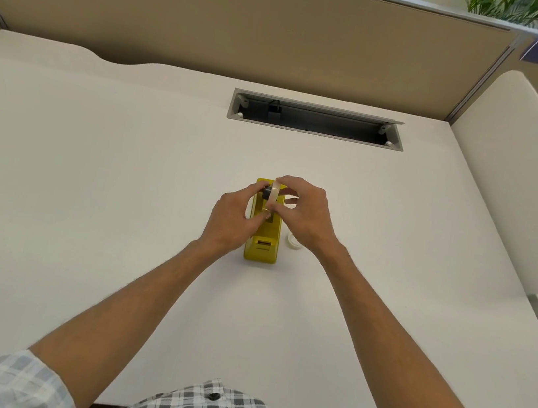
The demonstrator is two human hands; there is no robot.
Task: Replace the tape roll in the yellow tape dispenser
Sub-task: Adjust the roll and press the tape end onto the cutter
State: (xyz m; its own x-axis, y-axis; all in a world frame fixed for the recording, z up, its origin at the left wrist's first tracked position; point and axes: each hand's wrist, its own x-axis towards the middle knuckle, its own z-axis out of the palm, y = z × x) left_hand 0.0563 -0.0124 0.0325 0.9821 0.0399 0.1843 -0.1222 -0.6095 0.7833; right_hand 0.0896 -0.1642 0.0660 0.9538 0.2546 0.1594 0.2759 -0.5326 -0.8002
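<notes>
The yellow tape dispenser (262, 246) stands on the white desk (91, 179), its cutter end toward me. Just above its cradle I hold a pale tape roll (274, 195) on edge, with a dark core hub (266, 192) showing at its left face. My left hand (234, 219) pinches the hub side and the roll's lower edge. My right hand (304, 214) grips the roll from the right and over the top. A second small whitish roll (292, 241) lies on the desk to the right of the dispenser, half hidden by my right wrist.
A grey cable trough (315, 119) is open in the desk behind the dispenser. Beige partition panels (250, 28) close the back, and a cream side panel (507, 168) rises at the right. The desk's front edge runs near my shirt.
</notes>
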